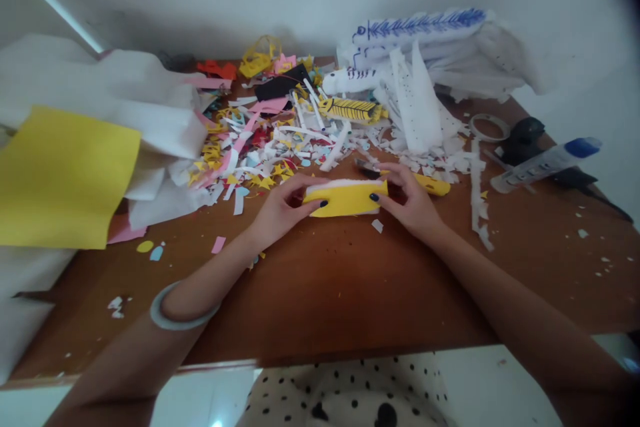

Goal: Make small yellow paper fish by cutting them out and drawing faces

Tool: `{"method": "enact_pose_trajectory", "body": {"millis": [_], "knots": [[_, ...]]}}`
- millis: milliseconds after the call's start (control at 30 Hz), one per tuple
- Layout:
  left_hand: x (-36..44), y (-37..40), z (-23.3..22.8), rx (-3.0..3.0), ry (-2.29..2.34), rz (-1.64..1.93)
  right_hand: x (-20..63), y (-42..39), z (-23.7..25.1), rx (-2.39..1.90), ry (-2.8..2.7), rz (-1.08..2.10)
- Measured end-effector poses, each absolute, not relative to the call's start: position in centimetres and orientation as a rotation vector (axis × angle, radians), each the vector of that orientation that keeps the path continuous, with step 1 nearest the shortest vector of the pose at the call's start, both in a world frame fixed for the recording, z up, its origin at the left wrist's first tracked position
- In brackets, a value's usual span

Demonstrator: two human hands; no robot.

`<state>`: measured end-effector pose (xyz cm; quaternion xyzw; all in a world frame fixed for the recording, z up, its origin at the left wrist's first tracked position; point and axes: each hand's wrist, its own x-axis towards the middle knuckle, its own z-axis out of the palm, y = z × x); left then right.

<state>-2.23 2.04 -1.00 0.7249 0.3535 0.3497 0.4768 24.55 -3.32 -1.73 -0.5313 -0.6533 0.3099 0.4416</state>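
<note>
Between my two hands is a strip of yellow paper [345, 201], laid along a white piece whose edge shows above and below it. My left hand [290, 203] pinches the left end, thumb on the yellow face and fingers behind. At the right end my right hand [407, 203] grips it the same way, its thumb pressed near the corner. Just behind my right hand lies a yellow-handled utility knife [434, 185], partly covered by the fingers. A roll of white tape [173, 307] rings my left forearm.
Paper scraps [270, 140] in many colours heap along the back. A yellow sheet [65, 177] rests on white foam sheeting [150, 100] at left. At right are a tape ring [489, 127], a blue-capped clear tube [545, 165] and a black tool [523, 140]. White pieces with blue drawing [425, 27] stand behind.
</note>
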Motion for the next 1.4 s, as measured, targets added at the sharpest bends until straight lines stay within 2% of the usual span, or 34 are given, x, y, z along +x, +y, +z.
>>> {"method": "enact_pose_trajectory", "body": {"millis": [367, 933, 1200, 1400], "knots": [[-1.4, 1.5, -0.6, 1.659, 0.938, 0.773, 23.8, -3.5, -1.7, -1.287, -1.550, 0.919], [-1.2, 1.4, -1.1, 1.694, 0.951, 0.787, 24.0, -3.3, -2.0, -1.337, -1.615, 0.868], [-1.3, 1.8, -1.4, 1.577, 0.837, 0.900, 24.4, -3.4, -1.3, -1.368, -1.467, 0.893], [-1.3, 1.2, -0.8, 1.638, 0.948, 1.047, 24.5, -3.5, -1.2, -1.312, -1.399, 0.925]]}}
